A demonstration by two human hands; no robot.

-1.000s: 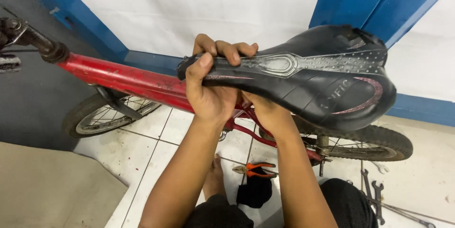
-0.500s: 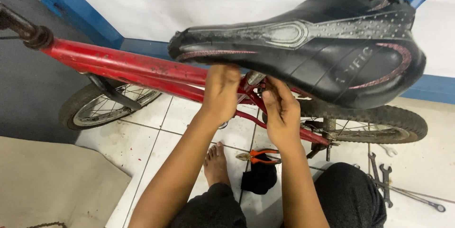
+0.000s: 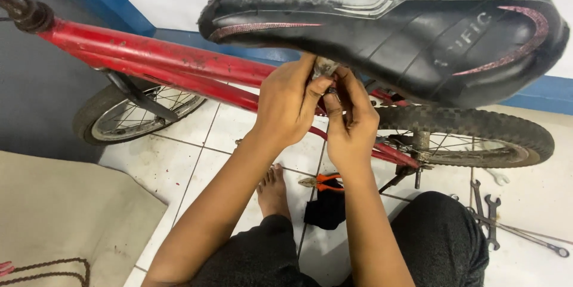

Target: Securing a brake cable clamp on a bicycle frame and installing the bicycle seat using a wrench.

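While crowded under the black saddle (image 3: 394,30), both hands work at one small spot: left hand (image 3: 286,105) and right hand (image 3: 349,120) side by side, fingertips pinched narrowly on a small silvery clamp piece (image 3: 324,67) just below the saddle's underside, thumbs nearly touching; whether either hand truly grips it or only touches, cannot tell. Little free room above, saddle edge right over the knuckles; red frame tube (image 3: 155,60) slanting close behind the left wrist, rear tyre (image 3: 471,126) just beyond the right hand. More open room lower down, over the white floor tiles (image 3: 185,161) between the forearms and the front wheel (image 3: 134,114). Bare foot (image 3: 273,191) on the tiles, orange-handled pliers (image 3: 322,182) just beside it, a black cloth (image 3: 327,209) touching the pliers. Wrenches (image 3: 484,209) lying well to the right, near the black trouser knee (image 3: 436,239). Beige mat (image 3: 59,215) at lower left, a rusty chain (image 3: 51,266) along its near edge. White wall with blue trim (image 3: 128,15) behind. Lettering on the saddle's side, pale and partly worn.
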